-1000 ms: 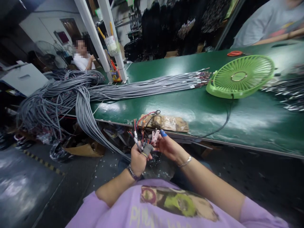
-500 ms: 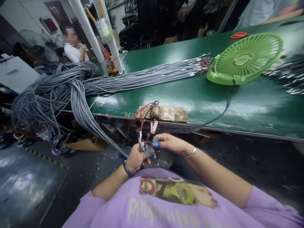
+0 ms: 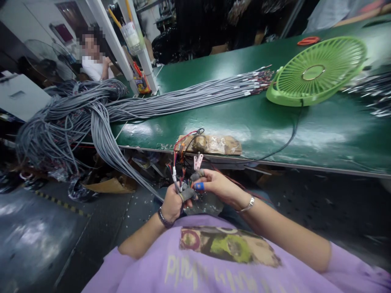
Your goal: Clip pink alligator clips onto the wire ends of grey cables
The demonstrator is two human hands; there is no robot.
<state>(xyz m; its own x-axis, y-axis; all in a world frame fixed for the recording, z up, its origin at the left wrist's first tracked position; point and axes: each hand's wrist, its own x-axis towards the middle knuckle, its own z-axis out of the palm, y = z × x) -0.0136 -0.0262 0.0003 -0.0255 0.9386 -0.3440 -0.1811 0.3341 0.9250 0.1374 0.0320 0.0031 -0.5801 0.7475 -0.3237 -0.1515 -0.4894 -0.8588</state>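
My left hand (image 3: 172,204), its thumb in a grey finger cover, is closed around the ends of grey cables. A white-banded cable end (image 3: 174,174) with thin coloured wires fanned at its tip stands up from that fist. Close on its right, my right hand (image 3: 218,187), with a grey finger cover and a blue band, pinches thin coloured wires (image 3: 192,185) at the bundle. Which wire lies between its fingertips is too small to tell. Just above the hands, a pink clip (image 3: 198,161) hangs at the table edge, below a worn wooden block (image 3: 218,145) with red and black leads.
Grey cables (image 3: 183,95) lie along the green table (image 3: 238,118) and heap up at its left. A green fan (image 3: 314,73) stands at right, its cord trailing to the front edge. Orange-handled scissors (image 3: 308,40) lie behind. A person (image 3: 93,61) sits at the far left.
My right hand has shifted slightly left and its covered finger now shows. The cable end in my left hand has tilted left, and its coloured wires have spread apart.
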